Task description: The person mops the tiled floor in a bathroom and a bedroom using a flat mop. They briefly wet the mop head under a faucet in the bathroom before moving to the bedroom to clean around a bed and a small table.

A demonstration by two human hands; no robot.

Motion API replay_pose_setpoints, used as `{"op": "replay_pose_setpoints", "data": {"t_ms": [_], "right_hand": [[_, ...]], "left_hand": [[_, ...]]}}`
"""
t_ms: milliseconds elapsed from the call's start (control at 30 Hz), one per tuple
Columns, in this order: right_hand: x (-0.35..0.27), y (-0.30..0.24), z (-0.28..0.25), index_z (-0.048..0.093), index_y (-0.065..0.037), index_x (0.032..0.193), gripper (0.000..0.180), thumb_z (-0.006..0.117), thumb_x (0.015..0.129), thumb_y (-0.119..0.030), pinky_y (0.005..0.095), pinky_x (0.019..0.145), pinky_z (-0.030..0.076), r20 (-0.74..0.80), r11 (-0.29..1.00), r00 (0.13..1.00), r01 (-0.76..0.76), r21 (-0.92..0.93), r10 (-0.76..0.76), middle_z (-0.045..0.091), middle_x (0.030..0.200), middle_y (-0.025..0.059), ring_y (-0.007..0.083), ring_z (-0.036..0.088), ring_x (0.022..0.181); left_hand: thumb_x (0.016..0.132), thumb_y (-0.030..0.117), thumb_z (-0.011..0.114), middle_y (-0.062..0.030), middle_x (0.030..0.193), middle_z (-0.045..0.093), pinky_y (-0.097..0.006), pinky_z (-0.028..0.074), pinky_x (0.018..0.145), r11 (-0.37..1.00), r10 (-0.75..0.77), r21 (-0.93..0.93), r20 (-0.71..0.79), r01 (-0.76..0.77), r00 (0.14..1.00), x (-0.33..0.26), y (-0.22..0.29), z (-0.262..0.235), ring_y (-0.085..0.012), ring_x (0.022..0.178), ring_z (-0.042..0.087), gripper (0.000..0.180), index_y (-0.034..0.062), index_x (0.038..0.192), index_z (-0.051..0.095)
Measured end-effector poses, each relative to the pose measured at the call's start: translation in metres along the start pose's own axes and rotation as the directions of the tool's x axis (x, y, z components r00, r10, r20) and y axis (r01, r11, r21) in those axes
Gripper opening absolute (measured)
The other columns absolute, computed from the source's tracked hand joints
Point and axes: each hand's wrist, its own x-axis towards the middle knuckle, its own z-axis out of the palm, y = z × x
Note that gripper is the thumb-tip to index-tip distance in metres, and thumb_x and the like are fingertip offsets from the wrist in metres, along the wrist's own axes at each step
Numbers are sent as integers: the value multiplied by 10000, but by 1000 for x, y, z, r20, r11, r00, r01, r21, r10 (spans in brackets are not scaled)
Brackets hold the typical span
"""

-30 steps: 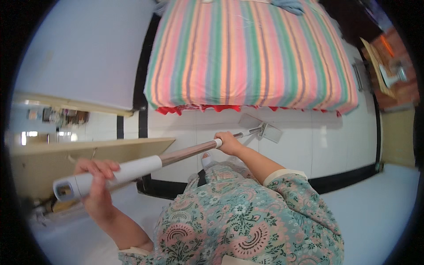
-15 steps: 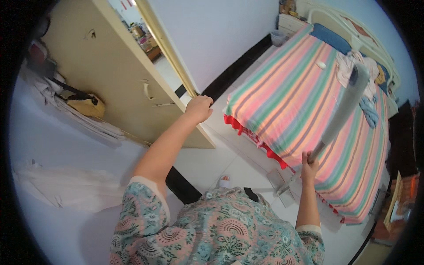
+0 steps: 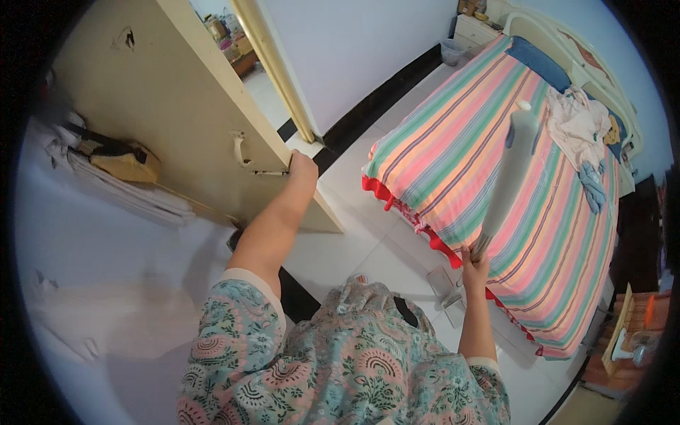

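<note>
My left hand (image 3: 304, 166) is at the free edge of a beige door (image 3: 177, 106), close to its latch; the fingers curl around the edge and are partly hidden. A curved door handle (image 3: 239, 149) sits on the face nearby. My right hand (image 3: 475, 268) is closed around the pole of a long-handled flat mop (image 3: 511, 170). Its thick pale-grey grip end slants up in front of the bed, and its flat head (image 3: 445, 289) is low by the floor at the bed's foot.
A bed with a striped cover (image 3: 439, 156) fills the right side, with crumpled clothes (image 3: 577, 120) on it. Beyond the doorway lies another room. A waste bin (image 3: 451, 52) stands by a white nightstand (image 3: 473, 32). Cloth items and a yellow bag (image 3: 127, 164) hang at the left.
My left hand has shifted slightly left onto the door's edge. The mop's upper end has swung left, and my right hand has moved a little left and nearer with it.
</note>
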Motion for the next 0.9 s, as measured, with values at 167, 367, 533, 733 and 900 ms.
{"op": "replay_pose_setpoints", "data": {"t_ms": [167,367,533,733,900], "right_hand": [[5,-16,5,475,-38,778,199,613,841,-167,235,543,320,16,999,999,39,-11,-39,401,669,-23,78,361,614],[-7,-10,4,477,-30,781,243,628,836,-212,244,549,334,103,992,987,122,-10,-121,413,674,-21,85,363,609],[-4,8,-1,484,-41,779,237,636,832,-216,231,535,326,172,993,978,112,43,-118,407,665,-27,74,356,604],[-5,1,-5,490,-4,842,237,621,837,-202,247,540,352,256,991,957,129,40,-135,438,671,5,101,388,600],[-8,-10,0,499,18,897,253,608,843,-203,258,542,375,309,996,947,80,49,-91,465,674,23,112,421,595]], "left_hand": [[825,190,548,-43,1085,602,-424,360,813,997,-42,-60,-18,41,999,-40,15,29,-230,1037,517,231,136,1029,642],[760,166,621,-60,1068,590,-448,386,843,994,32,-112,190,-11,981,-124,48,80,-264,1034,489,271,105,1023,645],[797,165,560,-56,1043,621,-494,385,804,988,28,-156,182,1,983,-193,67,138,-276,1028,507,239,117,1010,657],[806,177,547,-22,1027,613,-462,374,807,978,-33,-187,319,97,947,-261,72,179,-219,1038,506,228,123,1001,651],[804,192,552,-31,1058,591,-467,339,876,978,-53,-167,397,128,916,-304,67,208,-219,1065,487,241,126,1018,640]]}}
